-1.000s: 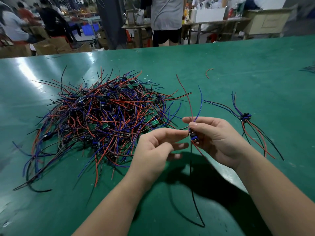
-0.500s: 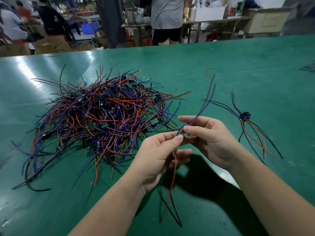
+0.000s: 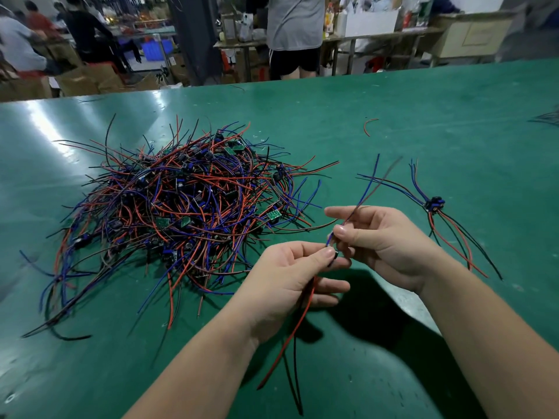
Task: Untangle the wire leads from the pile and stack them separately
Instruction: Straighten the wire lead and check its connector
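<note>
Both hands, the left hand (image 3: pixel 290 279) and right hand (image 3: pixel 381 243), are pinching one wire lead (image 3: pixel 302 313) in curled fingers above the green bench (image 3: pixel 423 116), beside the tangled pile (image 3: pixel 181 213).

My left hand (image 3: pixel 290 279) is turned palm-up, thumb and forefinger pinching the lead (image 3: pixel 298 325), the other fingers loosely curled. My right hand (image 3: pixel 384 243) sits just beside it, thumb and forefinger pinching the same lead higher up. Both bare forearms angle inward toward each other.
</note>
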`<state>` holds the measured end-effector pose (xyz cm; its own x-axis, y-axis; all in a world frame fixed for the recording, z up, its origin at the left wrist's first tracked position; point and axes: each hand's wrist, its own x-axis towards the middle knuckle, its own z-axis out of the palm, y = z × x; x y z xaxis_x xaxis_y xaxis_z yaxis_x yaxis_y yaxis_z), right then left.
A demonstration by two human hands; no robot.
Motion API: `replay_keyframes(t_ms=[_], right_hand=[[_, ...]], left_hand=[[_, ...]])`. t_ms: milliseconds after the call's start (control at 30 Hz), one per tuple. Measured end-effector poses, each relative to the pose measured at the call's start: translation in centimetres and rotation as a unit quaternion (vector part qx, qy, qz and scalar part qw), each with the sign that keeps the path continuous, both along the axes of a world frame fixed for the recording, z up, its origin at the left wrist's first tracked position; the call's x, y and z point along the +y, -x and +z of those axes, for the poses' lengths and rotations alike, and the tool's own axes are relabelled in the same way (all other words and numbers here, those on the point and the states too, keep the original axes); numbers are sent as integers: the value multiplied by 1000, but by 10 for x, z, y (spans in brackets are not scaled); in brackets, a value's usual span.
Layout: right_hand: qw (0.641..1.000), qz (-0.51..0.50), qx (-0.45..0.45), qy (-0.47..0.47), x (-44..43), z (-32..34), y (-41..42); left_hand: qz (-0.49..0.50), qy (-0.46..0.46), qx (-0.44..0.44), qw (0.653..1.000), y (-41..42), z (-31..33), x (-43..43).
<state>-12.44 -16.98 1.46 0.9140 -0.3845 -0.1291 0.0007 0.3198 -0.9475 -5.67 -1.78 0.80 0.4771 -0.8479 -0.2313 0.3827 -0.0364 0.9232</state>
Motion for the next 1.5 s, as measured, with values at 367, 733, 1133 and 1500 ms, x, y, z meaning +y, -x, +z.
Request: replay_keyframes(t_ms=[367,733,1133,1500], right_hand=[[998,47,27,-19,-24,4,8],[994,-65,82,39,-29,0,4],[955,-277,77,67,-36,-5,0],[838,-44,2,544,14,-11,2]], left_hand=[[-16,-13,-5,1000,8,-3,0],[-69,-41,6,997,14,-7,-1],[-75,-50,60,994,11,-7,-2],[114,31,184,976,1,-10,-10]])
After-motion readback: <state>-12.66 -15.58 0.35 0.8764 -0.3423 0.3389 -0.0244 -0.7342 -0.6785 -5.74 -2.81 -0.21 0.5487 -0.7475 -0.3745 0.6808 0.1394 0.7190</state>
